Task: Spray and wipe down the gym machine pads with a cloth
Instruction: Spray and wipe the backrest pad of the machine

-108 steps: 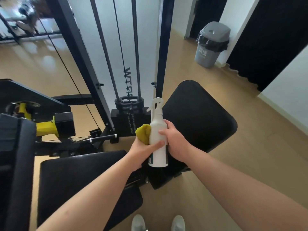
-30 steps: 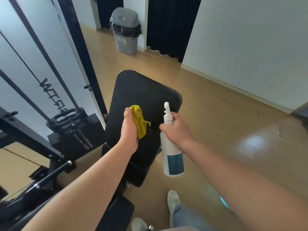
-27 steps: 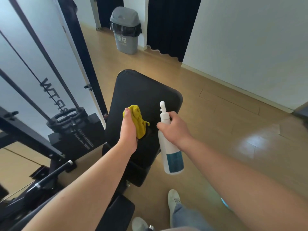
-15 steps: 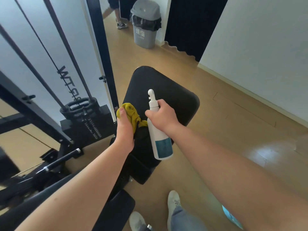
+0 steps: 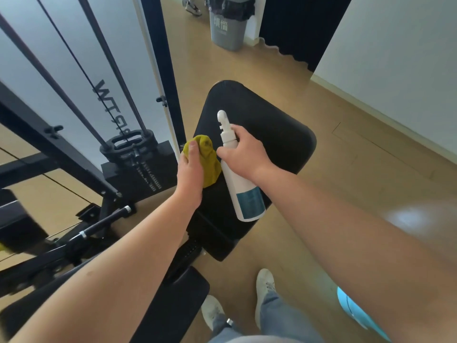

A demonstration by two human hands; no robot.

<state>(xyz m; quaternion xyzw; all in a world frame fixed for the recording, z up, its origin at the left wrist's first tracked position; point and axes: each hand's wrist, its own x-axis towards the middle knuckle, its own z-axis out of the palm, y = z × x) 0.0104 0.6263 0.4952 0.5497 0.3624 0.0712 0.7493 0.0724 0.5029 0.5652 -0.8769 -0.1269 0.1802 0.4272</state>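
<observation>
— Fingers point(image 5: 241, 131) of the right hand point(image 5: 243, 154): curled round the neck of the spray bottle point(image 5: 243, 191), forefinger up by the trigger. Squeezing or not, can't tell.
— And the other side?
— On the left hand point(image 5: 190, 174), fingers point(image 5: 192, 151) closed over the yellow cloth point(image 5: 210, 159), which is bunched and held at the left edge of the pad point(image 5: 279, 142). It either touches the pad or hangs just above it; can't separate the two.
— Bottle's aim?
— Tilted, nozzle up and away from the person, toward the far half of the pad. Its body hangs over the near half, just beside the cloth.
— Any wet on the pad?
— None visible. Black surface, too dark to judge.
— Which step, then?
— Reads as the spray step, with the cloth waiting. My guess is that wiping hasn't begun on this pad.
— Next move calls for?
— Nozzle dipped toward the pad and a squeeze or two. Then the bottle drawn aside so the left hand can sweep the cloth flat across, far edge to near. A second pad point(image 5: 178, 300) sits lower, by the feet, and wants the same.
— Surroundings?
— Weight stack point(image 5: 138, 167) and cables left of the pad, grey bin point(image 5: 228, 28) far off on the wooden floor.
</observation>
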